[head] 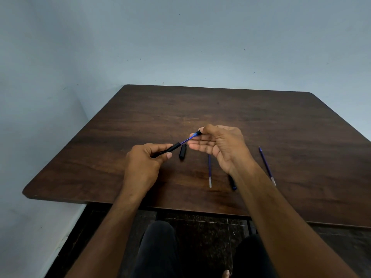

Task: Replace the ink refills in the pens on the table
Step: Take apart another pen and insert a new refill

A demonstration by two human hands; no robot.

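Observation:
My left hand (145, 163) grips a black pen barrel (170, 148) above the dark wooden table (301, 125). A blue refill (185, 140) sticks out of the barrel toward the upper right. My right hand (218, 145) pinches the pen's tip section (197, 133) at the far end of that refill. A black pen cap (182, 151) lies on the table just below the refill. Two loose blue refills lie on the table: one (209, 171) under my right hand, another (267, 166) further right. A second dark pen (232, 184) is partly hidden by my right forearm.
The table stands against a pale blue wall (180, 47), with its left corner near a wall corner. My knees (158, 247) in dark trousers show below the near table edge, above a dark tiled floor.

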